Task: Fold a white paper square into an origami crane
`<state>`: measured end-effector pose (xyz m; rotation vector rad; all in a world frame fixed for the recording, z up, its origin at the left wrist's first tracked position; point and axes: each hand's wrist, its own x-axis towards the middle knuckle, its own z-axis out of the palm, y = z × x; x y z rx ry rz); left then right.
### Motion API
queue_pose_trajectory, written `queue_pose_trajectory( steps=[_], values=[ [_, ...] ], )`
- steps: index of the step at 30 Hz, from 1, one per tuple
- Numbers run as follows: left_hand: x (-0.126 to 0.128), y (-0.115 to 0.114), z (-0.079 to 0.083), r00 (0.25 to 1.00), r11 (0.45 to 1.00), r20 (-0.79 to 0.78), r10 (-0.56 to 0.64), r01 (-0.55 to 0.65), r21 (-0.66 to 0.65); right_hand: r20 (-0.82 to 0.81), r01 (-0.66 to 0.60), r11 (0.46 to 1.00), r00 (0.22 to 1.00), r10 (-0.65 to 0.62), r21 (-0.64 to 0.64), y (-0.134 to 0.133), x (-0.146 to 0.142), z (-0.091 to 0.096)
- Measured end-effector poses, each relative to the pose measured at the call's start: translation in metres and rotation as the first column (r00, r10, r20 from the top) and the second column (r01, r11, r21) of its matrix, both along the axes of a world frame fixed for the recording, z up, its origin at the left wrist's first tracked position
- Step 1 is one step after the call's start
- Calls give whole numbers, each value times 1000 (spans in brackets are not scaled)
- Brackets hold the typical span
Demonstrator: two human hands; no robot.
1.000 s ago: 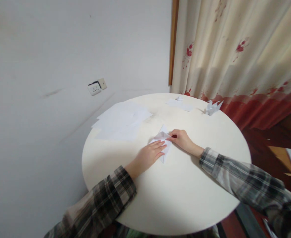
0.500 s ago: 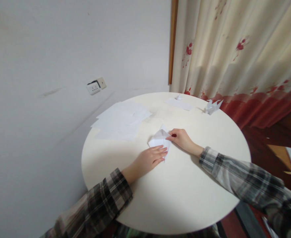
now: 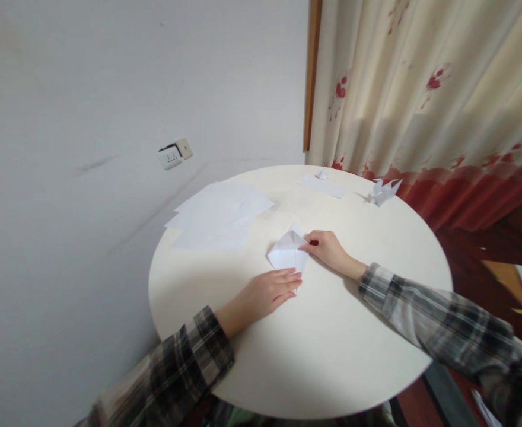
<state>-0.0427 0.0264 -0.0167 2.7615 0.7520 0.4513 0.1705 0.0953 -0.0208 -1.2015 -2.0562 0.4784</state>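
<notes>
- Head view: a half-folded white paper [image 3: 287, 254] lies near the middle of the round cream table [image 3: 332, 350], one flap raised off the surface and a narrow point facing the person.
- The right hand [image 3: 328, 248] is at the paper's right edge. Its fingers [image 3: 311, 242] are closed in a narrow pinch on the raised flap.
- The left hand [image 3: 267, 292] lies flat on the table, palm down. Its fingers [image 3: 293, 274] are stretched out and loosely spread, the tips touching the near point of the paper and gripping nothing.
- Judged from its look, the paper is very light, thin and limp, and it keeps any crease it takes. It would slide easily on the smooth table unless pressed flat, and would crumple or tear under a hard grip.
- The likeliest safe holds are a light pinch at a flap edge or corner, with a flat hand pinning the body.
- A loose pile of white sheets [image 3: 219, 216] lies to the left, well apart.
- At the far rim are a paper strip [image 3: 325, 188], a small crumpled scrap [image 3: 321, 174] and a folded paper crane [image 3: 383, 191].
- Behind stand a wall socket [image 3: 174, 155] and a flowered curtain [image 3: 421, 95].
</notes>
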Motion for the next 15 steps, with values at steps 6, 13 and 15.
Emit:
queue_pose_trajectory(
  steps=[6,13,15],
  values=[
    [-3,-3,-2,1000,1000,-5,-13,13,21,4,0,1000,1000,0,1,-1,-1,1],
    [-4,-8,0,1000,999,3,-31,30,25,7,-2,1000,1000,2,7,-1,0,1],
    [-4,-10,1,1000,999,8,-29,29,20,3,0,1000,1000,0,5,-1,0,1]
  ],
)
